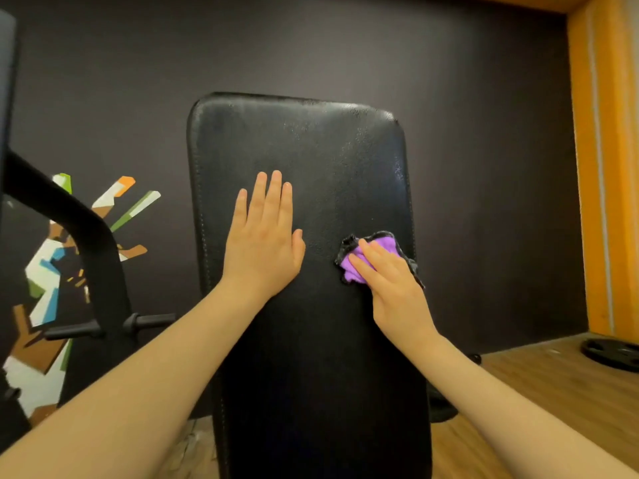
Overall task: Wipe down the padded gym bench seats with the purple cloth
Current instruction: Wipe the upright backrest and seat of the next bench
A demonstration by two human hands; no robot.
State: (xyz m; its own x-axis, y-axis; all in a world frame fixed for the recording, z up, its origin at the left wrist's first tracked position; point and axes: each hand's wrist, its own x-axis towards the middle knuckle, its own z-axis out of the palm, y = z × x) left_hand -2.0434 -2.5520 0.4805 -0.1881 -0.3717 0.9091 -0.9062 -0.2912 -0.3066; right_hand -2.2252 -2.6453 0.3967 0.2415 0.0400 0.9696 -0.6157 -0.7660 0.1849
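Fingers [366, 262] half-covering purple cloth [385, 243]

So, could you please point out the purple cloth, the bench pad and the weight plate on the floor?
purple cloth [352, 273]: head view, on the purple fold left of the fingers.
bench pad [332, 160]: head view, on its bare upper surface.
weight plate [610, 354]: head view, on its dark top face.

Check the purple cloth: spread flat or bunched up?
Bunched. The purple cloth sits crumpled under the right hand's fingers on the bench pad, its dark edging puckered.
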